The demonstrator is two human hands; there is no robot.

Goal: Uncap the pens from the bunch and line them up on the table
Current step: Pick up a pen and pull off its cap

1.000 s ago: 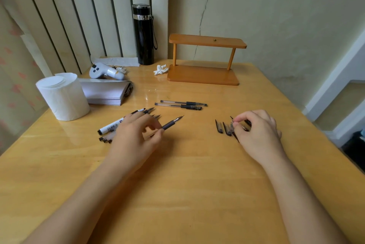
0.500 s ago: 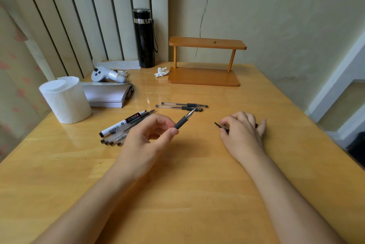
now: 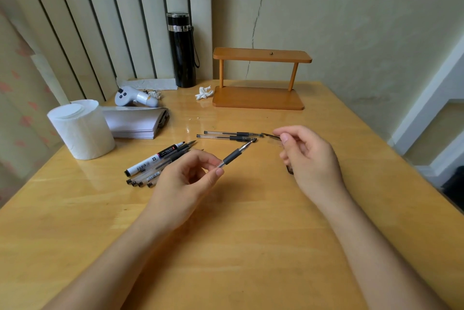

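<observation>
table (image 3: 226, 247): glossy honey-coloured wood in jointed planks, with glare toward the far edge.
row (image 3: 229, 135): two slim clear pens with black grips lie parallel and side by side, just beyond the table's middle, with their tips toward the right edge.
pen (image 3: 233, 156): it has a clear barrel, a black rubber grip and a bare metal tip. It is held off the table, slanting toward the far right, with its tip close to the row's.
left hand (image 3: 183, 181): thumb and curled fingers pinch the pen by its barrel.
cap (image 3: 270, 136): thin, dark and blurred, just right of the row's tips.
right hand (image 3: 308, 159): raised; thumb and forefinger pinch the cap, and the other fingers are loosely curled.
other cap (image 3: 290, 170): we see a dark stub on the table at the edge of the right hand.
bunch (image 3: 150, 174): clear barrels with black end plugs, fanned toward the left edge with a white marker (image 3: 153, 159), partly behind the left hand.
far edge: a black cylindrical flask (image 3: 182, 51) with a chrome band, a two-tier wooden shelf (image 3: 259, 78) on dowel posts, and a crumpled white scrap (image 3: 204, 92) between them.
left edge: a soft white tissue roll (image 3: 81, 131), a paper stack (image 3: 135, 122) and a smooth white controller (image 3: 135, 96).
change: half a second ago the right hand lay low, right of the middle. Now it is lifted, and we find the cap up beside the row. The pen keeps its slant, and the row and bunch are unmoved.
</observation>
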